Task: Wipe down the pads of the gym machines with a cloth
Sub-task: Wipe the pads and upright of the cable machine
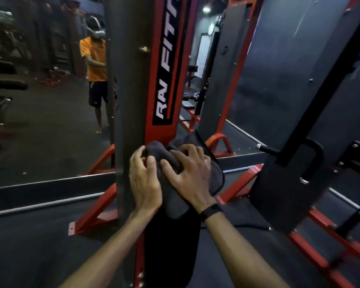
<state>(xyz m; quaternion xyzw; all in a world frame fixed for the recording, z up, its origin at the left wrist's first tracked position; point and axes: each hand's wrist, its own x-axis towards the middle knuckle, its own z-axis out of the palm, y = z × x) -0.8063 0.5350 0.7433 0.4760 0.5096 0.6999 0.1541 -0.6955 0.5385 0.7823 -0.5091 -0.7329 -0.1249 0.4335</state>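
Grey cloth [175, 163] lay bunched at the black pad's [170, 246] top edge. Both the left hand [144, 179] and the right hand [190, 175] clutched it with curled fingers.

White letters "RAV FITN", running vert. up a black strip [168, 59] on the red machine upright [154, 113], centre; top cut off by frame edge.

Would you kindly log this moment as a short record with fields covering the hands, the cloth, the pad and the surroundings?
left hand: fingers curled, gripping the cloth's left side
right hand: fingers spread and bent, pressing on the cloth
cloth: dark grey, bunched at the top of the pad
pad: black, narrow, running down toward the camera
machine column: grey and red upright just behind the cloth
wristband: black, on the right wrist
mirror: on the left, reflecting a person in an orange shirt
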